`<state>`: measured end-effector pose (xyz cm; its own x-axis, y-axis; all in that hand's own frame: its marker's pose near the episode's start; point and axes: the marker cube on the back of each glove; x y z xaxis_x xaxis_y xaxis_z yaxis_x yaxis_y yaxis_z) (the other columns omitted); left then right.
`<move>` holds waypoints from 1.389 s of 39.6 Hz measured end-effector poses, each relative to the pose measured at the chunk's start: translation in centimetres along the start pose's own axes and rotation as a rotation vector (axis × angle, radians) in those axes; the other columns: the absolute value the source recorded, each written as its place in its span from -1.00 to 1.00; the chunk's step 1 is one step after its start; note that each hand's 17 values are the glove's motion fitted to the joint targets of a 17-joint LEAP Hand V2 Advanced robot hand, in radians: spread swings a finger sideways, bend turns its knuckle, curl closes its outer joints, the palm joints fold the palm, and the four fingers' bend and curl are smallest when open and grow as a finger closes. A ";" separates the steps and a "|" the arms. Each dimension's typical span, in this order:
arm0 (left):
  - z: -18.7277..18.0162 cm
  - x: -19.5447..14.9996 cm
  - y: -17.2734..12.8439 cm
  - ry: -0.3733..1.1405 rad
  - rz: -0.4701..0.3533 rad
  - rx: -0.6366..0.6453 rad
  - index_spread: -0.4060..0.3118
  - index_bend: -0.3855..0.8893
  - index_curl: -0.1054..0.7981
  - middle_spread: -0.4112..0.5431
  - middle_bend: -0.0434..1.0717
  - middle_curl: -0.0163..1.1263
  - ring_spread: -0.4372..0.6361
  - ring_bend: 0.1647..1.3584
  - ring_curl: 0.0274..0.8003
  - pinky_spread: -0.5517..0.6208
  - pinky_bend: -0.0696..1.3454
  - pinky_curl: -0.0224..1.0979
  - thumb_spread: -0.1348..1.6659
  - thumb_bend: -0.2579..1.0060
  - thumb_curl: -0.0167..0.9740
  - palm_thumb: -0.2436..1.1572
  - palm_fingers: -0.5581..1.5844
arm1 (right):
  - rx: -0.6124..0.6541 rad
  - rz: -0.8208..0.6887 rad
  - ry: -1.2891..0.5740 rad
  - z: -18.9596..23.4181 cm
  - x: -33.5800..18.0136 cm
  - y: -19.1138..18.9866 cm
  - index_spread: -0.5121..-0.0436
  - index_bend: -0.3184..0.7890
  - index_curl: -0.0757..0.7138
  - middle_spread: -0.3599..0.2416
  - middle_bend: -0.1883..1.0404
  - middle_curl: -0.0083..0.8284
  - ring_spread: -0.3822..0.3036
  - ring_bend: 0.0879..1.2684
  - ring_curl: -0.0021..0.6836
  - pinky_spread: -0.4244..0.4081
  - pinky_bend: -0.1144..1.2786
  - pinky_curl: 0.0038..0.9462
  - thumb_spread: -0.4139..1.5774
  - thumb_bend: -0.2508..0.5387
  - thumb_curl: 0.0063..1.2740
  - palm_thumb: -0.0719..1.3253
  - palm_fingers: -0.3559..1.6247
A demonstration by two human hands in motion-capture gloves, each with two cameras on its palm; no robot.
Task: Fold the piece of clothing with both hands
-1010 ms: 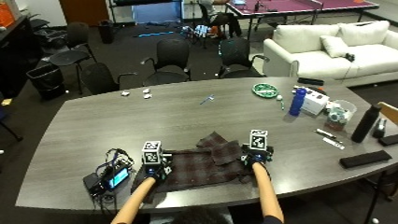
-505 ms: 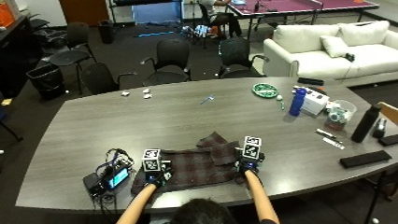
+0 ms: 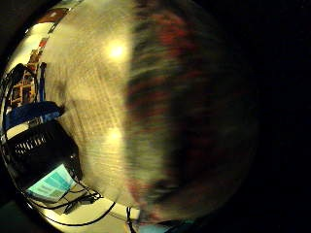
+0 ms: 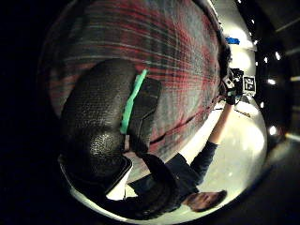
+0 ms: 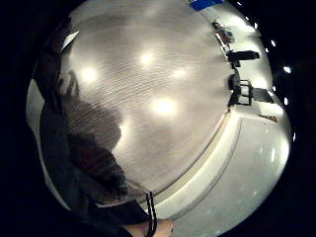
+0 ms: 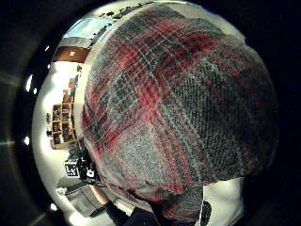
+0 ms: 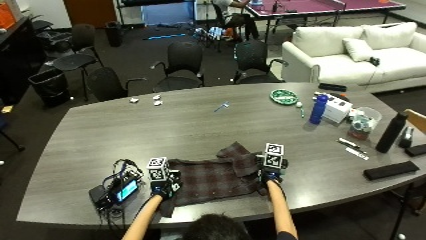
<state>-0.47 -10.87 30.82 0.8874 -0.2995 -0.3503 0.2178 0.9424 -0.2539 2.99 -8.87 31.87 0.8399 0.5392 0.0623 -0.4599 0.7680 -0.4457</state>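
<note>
Plaid clothing (image 7: 213,177), dark red and grey checks, lies spread near the front edge of the grey table (image 7: 200,125), right before the person, with one bunched flap reaching away toward the table's middle. Left of it sits a small device with a lit screen (image 7: 123,190) amid black cables, just beside the person's left hand (image 7: 162,187). That hand is at the garment's left edge; its thumb-side palm view shows the gloved thumb (image 4: 101,140) curled over the plaid, so I judge it pinches the cloth there. The right hand (image 7: 269,175) is at the garment's right edge, where the cloth fills its thumb-side palm view (image 6: 178,117), but I cannot tell whether its fingers pinch the fabric or only lie on it.

The weave looks like soft flannel: light, limp, with no stiffness to hold a crease by itself, and a matte nap that should drag on the table more than slide. It would sag between the two hands if lifted, so the sensible holds are the two outer edges or corners, kept taut. The bunched flap probably wants flattening first. Farther right, well apart, stand a blue bottle (image 7: 318,109) and a black bottle (image 7: 389,132).
</note>
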 end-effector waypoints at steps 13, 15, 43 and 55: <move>1.4 1.6 -0.7 -0.049 0.065 -0.011 -0.13 -0.06 0.14 0.28 -0.62 -0.53 0.62 -0.53 -0.29 0.69 -0.51 -0.40 0.50 -0.61 -0.46 -0.55 -0.47 | 0.030 0.049 0.047 -3.8 3.1 -0.5 0.10 0.04 0.18 -0.34 0.11 0.39 -0.53 0.23 0.54 -0.62 0.31 0.00 -0.24 -0.41 0.07 0.49 0.65; 1.5 2.2 -0.7 -0.035 0.085 -0.023 -0.12 -0.07 0.14 0.29 -0.63 -0.53 0.63 -0.54 -0.31 0.68 -0.51 -0.40 0.50 -0.62 -0.47 -0.56 -0.48 | 0.018 0.049 0.058 -4.6 3.2 -0.2 0.10 0.04 0.21 -0.34 0.11 0.40 -0.53 0.23 0.55 -0.62 0.31 0.01 -0.25 -0.42 0.08 0.49 0.65; 0.6 2.8 -1.6 0.344 0.222 0.000 -0.03 -0.02 0.18 0.32 -0.59 -0.53 0.65 -0.63 -0.39 0.69 -0.65 -0.42 0.56 -0.57 -0.42 -0.40 -0.45 | 0.294 -0.100 0.384 -23.0 -17.8 6.4 0.06 -0.04 0.49 -0.36 0.11 0.50 -0.54 0.23 0.63 -0.60 0.30 0.07 -0.33 -0.45 0.19 0.48 0.65; -10.4 -0.9 1.8 0.805 0.192 0.387 0.09 0.07 0.22 0.22 -0.51 -0.46 0.55 -0.57 -0.38 0.60 -0.71 -0.51 0.74 -0.43 -0.36 -0.16 -0.26 | 0.243 -0.342 0.493 -15.8 -37.8 10.9 0.03 -0.07 0.56 -0.38 0.10 0.53 -0.54 0.22 0.64 -0.62 0.30 0.08 -0.35 -0.45 0.21 0.47 0.66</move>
<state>-5.10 -10.49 21.25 0.4025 -0.0092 -0.9154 0.3458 0.9274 0.1428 -29.21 -26.32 10.57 0.9578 0.0727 -0.2779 -0.1464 0.9559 -0.2546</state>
